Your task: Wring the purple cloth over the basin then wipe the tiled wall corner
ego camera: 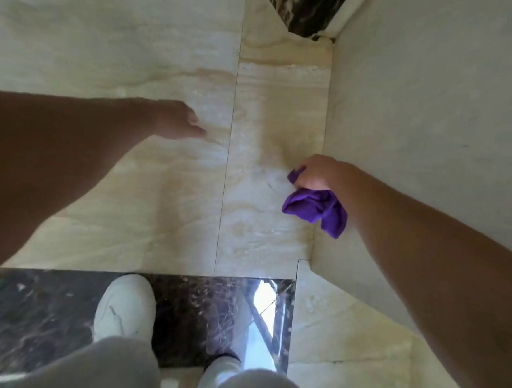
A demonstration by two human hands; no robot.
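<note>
My right hand [316, 173] grips the bunched purple cloth [315, 208] against the beige marbled tiled wall [271, 119], just left of the inside corner [323, 156] where a plainer side wall [433, 114] meets it. Most of the cloth hangs loose below my fist. My left hand [178, 120] rests flat on the wall tile further left, fingers spread and holding nothing. No basin is in view.
A dark marbled skirting band [47, 307] runs along the wall's foot, with a glossy reflection in it. My white shoe [125, 305] and grey trouser legs [112, 368] stand close to the wall. Beige floor tile [344, 349] lies at the lower right.
</note>
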